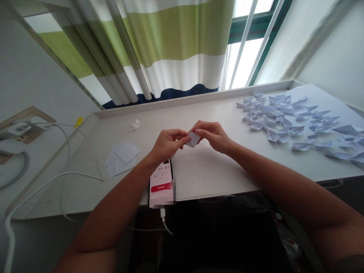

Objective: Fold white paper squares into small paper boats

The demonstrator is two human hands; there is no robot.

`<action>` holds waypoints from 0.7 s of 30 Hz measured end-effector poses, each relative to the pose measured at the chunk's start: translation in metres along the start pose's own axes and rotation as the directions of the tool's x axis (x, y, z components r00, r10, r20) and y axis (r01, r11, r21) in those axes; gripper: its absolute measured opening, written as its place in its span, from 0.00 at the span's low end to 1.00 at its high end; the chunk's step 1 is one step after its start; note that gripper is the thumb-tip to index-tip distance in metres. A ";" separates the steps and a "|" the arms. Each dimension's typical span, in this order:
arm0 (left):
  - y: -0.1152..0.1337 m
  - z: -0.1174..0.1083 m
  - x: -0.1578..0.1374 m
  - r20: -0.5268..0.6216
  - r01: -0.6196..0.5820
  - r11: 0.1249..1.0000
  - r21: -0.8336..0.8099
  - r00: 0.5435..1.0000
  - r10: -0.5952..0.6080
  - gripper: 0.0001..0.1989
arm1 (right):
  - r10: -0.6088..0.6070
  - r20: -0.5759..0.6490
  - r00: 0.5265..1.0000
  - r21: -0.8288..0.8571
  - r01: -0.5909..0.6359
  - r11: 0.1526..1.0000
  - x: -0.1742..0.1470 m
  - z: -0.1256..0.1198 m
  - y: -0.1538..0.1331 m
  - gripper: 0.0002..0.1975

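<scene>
A small folded piece of white paper (193, 140) is held above the middle of the desk, its shape close to a diamond. My left hand (168, 143) pinches its left side between thumb and fingers. From the other side, my right hand (213, 134) grips the upper right edge, thumb on top. Fingers cover part of the paper's edges. Several folded paper boats (280, 113) lie spread over the right side of the desk. To the left rests a loose pile of flat white paper sheets (125, 155).
A phone (161, 185) with a timer showing lies at the desk's front edge, a white charging cable (163, 214) plugged in. Crumpled paper (135, 124) sits at the back left. White cords (82, 174) hang across the left side. A striped curtain (170, 41) hangs behind the desk (204, 170).
</scene>
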State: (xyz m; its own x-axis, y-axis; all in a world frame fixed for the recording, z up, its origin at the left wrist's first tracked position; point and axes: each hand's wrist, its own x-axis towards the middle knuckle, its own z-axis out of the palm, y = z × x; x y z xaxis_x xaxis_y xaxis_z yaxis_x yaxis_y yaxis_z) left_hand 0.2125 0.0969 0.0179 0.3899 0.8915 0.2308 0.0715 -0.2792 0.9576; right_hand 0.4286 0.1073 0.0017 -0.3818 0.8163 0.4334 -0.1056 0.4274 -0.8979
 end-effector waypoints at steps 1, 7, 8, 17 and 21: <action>-0.001 0.000 0.000 0.002 0.007 1.000 -0.013 1.000 -0.007 0.15 | -0.005 -0.001 1.000 -0.006 0.005 1.000 0.000 0.000 0.001 0.15; -0.002 0.000 0.000 0.020 0.037 0.999 -0.022 0.999 -0.036 0.18 | -0.022 -0.032 0.999 -0.048 0.021 0.999 0.000 0.002 0.005 0.17; -0.002 0.000 0.000 0.018 0.045 0.999 -0.016 0.999 -0.045 0.18 | -0.017 -0.031 0.999 -0.047 0.016 0.999 0.000 0.002 0.006 0.17; 0.004 0.000 -0.003 0.017 0.087 0.996 0.021 0.996 -0.087 0.17 | 0.011 -0.038 0.999 -0.057 -0.013 0.998 0.001 0.003 0.004 0.21; 0.003 -0.001 -0.003 0.030 0.084 0.996 0.029 0.996 -0.084 0.18 | 0.026 -0.015 1.000 -0.012 -0.026 1.000 0.001 0.002 0.003 0.21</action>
State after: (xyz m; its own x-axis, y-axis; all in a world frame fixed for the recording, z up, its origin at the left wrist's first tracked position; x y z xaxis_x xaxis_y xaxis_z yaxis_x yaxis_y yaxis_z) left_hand 0.2102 0.0939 0.0201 0.4101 0.9006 0.1438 0.1301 -0.2139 0.9682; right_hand 0.4261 0.1087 -0.0003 -0.3710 0.8328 0.4109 -0.0841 0.4105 -0.9080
